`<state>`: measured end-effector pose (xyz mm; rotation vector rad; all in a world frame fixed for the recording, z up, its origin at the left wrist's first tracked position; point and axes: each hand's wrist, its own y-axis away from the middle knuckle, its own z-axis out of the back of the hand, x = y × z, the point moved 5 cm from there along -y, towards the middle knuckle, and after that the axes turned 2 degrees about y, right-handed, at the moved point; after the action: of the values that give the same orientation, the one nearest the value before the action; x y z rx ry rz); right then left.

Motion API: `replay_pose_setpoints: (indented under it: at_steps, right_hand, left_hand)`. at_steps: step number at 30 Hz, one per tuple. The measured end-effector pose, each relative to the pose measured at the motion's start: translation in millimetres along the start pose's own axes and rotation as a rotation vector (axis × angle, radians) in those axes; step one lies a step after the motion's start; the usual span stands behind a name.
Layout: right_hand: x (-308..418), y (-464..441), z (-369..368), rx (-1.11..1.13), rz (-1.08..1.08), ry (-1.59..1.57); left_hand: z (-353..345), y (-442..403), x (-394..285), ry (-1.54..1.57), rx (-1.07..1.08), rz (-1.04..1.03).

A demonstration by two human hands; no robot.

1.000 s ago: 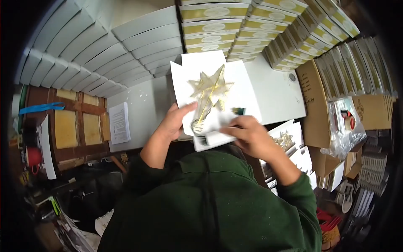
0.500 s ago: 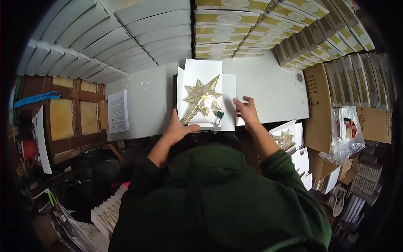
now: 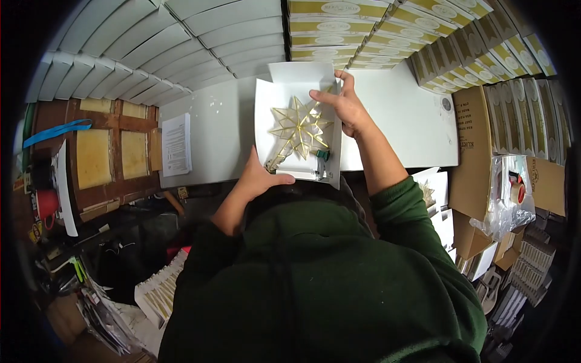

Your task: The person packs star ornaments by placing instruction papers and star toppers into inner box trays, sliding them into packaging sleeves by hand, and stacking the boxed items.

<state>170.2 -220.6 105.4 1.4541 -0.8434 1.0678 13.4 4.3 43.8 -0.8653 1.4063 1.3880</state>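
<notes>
A white open-topped box (image 3: 264, 100) is at the near edge of the white table (image 3: 399, 121), its far flap raised. Inside lies a gold-edged, many-pointed star tree topper (image 3: 299, 126) with clear panels. A small dark green piece (image 3: 322, 155) sits by the box's near right corner. My left hand (image 3: 257, 177) grips the near left corner, thumb over the front edge. My right hand (image 3: 348, 109) closes on the far right wall, thumb inside above the star's tip and fingers outside.
Plain white boxes (image 3: 206, 36) are stacked at the back left, gold-and-white boxes (image 3: 339, 27) behind and right. Printed sheets (image 3: 175, 145) lie on the left. At right stand a cardboard carton (image 3: 472, 151) and a tape roll (image 3: 517, 192) on clear plastic. More stars in white packaging (image 3: 428, 192) are beside my right arm.
My right hand has moved from beside the box up to its far right wall and taken hold there. The right wall now stands upright. My left hand stays at the near left corner.
</notes>
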Motion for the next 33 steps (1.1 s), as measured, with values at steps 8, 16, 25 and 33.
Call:
replay_pose_setpoints:
  at_steps: [8,16,25,33]
  right_hand:
    - [-27,-36,-21,-0.109,0.190,0.099]
    - [-97,-2,7,-0.025,0.017,0.622]
    - [-125,-28,-32,-0.018,-0.022,1.108]
    - [-101,13,-10,-0.163,0.409,0.897]
  left_hand:
    - [13,10,-23,-0.423,-0.149,0.154]
    - [5,-4,1,-1.076,0.079,0.181]
    - [39,-126,20,-1.249,0.080,0.184]
    - [73,-67,50,-1.098,-0.149,0.362]
